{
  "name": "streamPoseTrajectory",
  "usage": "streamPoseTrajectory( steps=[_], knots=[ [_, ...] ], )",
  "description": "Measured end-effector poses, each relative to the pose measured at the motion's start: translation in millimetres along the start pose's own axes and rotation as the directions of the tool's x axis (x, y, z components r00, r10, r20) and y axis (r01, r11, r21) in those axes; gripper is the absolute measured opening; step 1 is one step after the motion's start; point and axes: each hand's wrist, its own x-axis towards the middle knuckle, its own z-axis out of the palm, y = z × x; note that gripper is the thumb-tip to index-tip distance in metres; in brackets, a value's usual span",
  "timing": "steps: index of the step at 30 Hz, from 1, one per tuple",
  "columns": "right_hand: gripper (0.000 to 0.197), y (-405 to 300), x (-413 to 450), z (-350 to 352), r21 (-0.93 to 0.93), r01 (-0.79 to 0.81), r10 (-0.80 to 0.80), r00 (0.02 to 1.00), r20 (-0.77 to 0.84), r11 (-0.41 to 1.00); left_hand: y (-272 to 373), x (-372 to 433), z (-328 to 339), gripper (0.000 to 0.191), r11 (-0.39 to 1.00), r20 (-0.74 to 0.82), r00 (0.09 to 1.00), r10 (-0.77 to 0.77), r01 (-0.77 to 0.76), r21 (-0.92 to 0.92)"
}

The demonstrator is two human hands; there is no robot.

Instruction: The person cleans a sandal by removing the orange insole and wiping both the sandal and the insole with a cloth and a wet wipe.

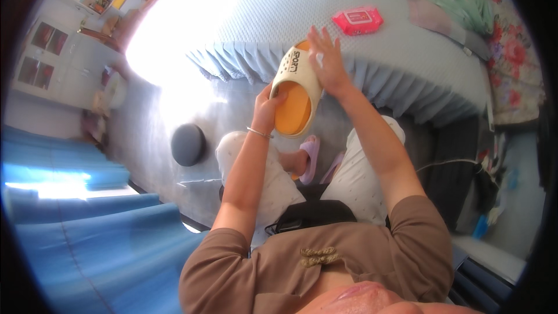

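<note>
A cream clog-style slipper (314, 91) with an orange insole is held up in front of my knees, its open heel towards me. My left hand (265, 107) grips its left side near the foot opening, thumb over the rim. Round holes and dark lettering mark the upper. Against the toe end's right side is my right hand (329, 65), fingers spread. A small white patch (320, 59) shows among those fingers; whether it is something held is unclear. On the bed beyond lies a pink wet-wipe pack (359, 21) with a flip lid.
The bed (296, 4) has a pale blue quilted cover with a ruffled edge. A dark round stool (188, 144) stands on the grey floor (152, 117), left of my knees. Blue curtains (100, 240) hang at left. Below are my feet in lilac slippers (310, 161). Cables (453, 161) run at right.
</note>
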Motion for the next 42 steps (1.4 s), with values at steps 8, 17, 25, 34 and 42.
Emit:
streamPoseTrajectory(
  steps=[8,17,25,34,42],
  knots=[
    [0.05,17,3,-20,-0.014,-0.053,0.054,0.998,0.024,0.998,6,2,14,0.045,0.999,0.053,0.998,0.029,-0.027,-0.043],
    [0.047,-10,-1,-14,0.024,0.025,-0.027,0.993,0.117,0.999,4,0,7,0.045,0.999,0.024,0.999,-0.035,0.035,-0.018],
    [0.047,-57,-17,-7,0.108,0.132,-0.153,0.962,0.225,0.985,2,-2,-7,0.048,0.998,-0.025,0.999,-0.044,0.045,0.04],
    [0.048,-34,-9,-5,0.069,-0.001,0.001,1.0,0.009,0.998,1,-2,-4,0.043,0.999,-0.024,0.999,-0.023,0.022,-0.039],
    [0.047,-3,2,-12,-0.06,-0.011,0.012,1.0,0.005,0.998,4,0,9,0.044,0.998,0.019,1.0,0.025,-0.024,-0.063]
  ],
)
